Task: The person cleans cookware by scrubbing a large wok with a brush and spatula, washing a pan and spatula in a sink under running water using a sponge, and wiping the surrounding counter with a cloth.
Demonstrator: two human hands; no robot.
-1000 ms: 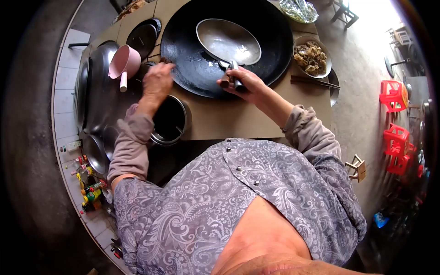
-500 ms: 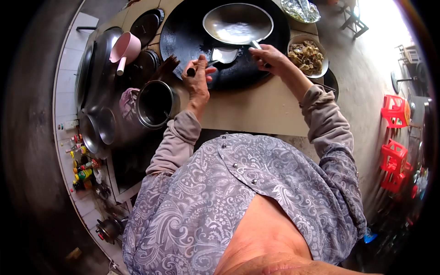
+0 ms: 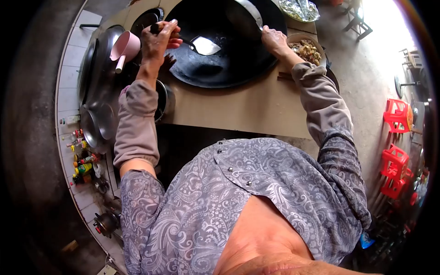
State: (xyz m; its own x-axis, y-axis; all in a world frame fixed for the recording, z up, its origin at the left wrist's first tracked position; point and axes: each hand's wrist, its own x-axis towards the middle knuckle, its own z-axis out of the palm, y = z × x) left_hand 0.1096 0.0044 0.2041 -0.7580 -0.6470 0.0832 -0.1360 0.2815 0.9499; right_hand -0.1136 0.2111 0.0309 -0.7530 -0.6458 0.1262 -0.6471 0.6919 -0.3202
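My left hand (image 3: 158, 41), to the left of the big black wok (image 3: 220, 75), is closed round the dark handle of a wok spatula. The bright blade of the spatula (image 3: 206, 46) rests over the wok's inside. At the wok's right edge my right hand (image 3: 276, 42) grips the handle of a wide, round metal scoop (image 3: 253, 13). Tipped over the far side of the wok, the scoop shows mainly its shiny rim, and the top of the frame cuts off part of it. Just right of that hand is a bowl of cooked food (image 3: 306, 51).
A foil-covered dish (image 3: 300, 10) stands at the far right of the counter (image 3: 229, 107). On the left are a pink dipper (image 3: 124, 48), dark lids (image 3: 145, 22) and a metal pot (image 3: 168, 101) partly behind my sleeve. Red stools (image 3: 395, 161) stand on the floor at right.
My left hand has moved left and away with the spatula, whose blade shifted left. The scoop in my right hand has gone from level to tilted, and that hand moved slightly farther off.
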